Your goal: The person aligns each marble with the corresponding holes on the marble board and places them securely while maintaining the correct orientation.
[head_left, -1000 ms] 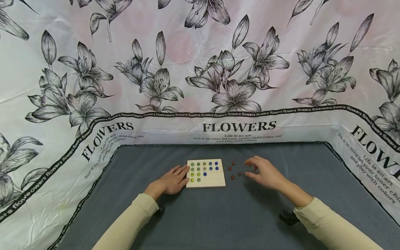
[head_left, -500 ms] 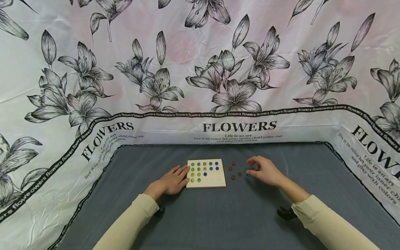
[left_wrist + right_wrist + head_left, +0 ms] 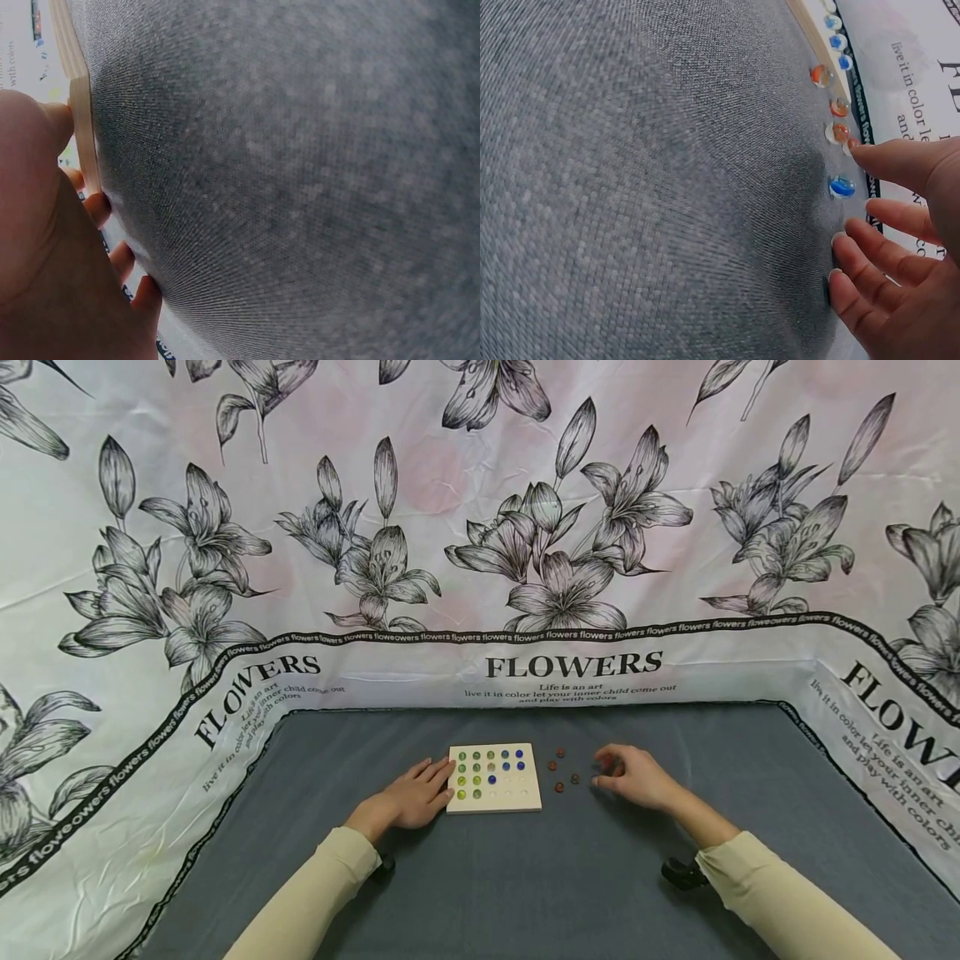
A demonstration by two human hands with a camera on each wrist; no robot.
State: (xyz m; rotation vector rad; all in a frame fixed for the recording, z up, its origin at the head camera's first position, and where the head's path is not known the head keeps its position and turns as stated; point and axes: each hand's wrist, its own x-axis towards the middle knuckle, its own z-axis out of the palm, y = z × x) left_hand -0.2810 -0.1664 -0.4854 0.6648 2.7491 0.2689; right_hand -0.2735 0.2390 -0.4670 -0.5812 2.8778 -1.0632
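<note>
My left hand (image 3: 412,793) rests on the cloth with its fingertips against the left edge of a light wooden board (image 3: 517,805). In the left wrist view its thumb touches the board's side (image 3: 86,139). Green, yellow-green and blue marbles sit in the board's hollows. My right hand (image 3: 637,778) is at the right, thumb and fingers apart. In the right wrist view a blue marble (image 3: 841,186) lies near the gap between thumb and forefinger, not visibly pinched; the head view does not show it. Several orange-brown marbles (image 3: 559,787) lie between board and right hand.
A grey cloth (image 3: 480,885) covers the table. Behind it hangs a white, flower-printed sheet (image 3: 480,668). Dark wrist cameras (image 3: 682,873) sit below the sleeves. Some hollows at the board's lower right hold no marbles.
My right hand has shifted slightly right, away from the orange-brown marbles. A blue marble seen by its thumb half a second ago is now out of the head view. The left hand stays put.
</note>
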